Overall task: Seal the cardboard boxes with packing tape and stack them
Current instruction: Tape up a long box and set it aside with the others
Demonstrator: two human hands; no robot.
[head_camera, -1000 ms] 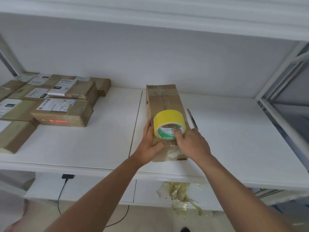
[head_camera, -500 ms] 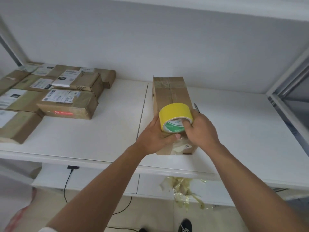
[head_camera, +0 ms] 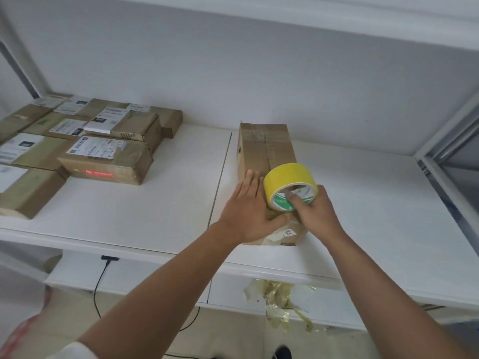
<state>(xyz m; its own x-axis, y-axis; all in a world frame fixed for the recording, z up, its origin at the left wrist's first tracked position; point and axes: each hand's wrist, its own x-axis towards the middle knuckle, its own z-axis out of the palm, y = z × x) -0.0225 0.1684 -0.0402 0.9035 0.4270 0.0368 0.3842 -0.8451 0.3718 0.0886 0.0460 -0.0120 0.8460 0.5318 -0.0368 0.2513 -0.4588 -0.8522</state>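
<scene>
Tape roll [head_camera: 290, 186], yellow, is gripped by the right hand [head_camera: 315, 212], fingers hooked through its core, and is held on top of the long cardboard box [head_camera: 264, 149] lying near the front middle of the white shelf [head_camera: 375, 203]. Since a second ago the left hand [head_camera: 248, 211] has been uncurled from beside the roll; it is now laid flat, fingers straight, on the box's near left top, holding nothing. Judged from this, the tape end has been stuck down and the box is braced for the pull toward the far end. Sealed boxes [head_camera: 103, 161] are stacked at far left. Stacking is not yet started for this box.
</scene>
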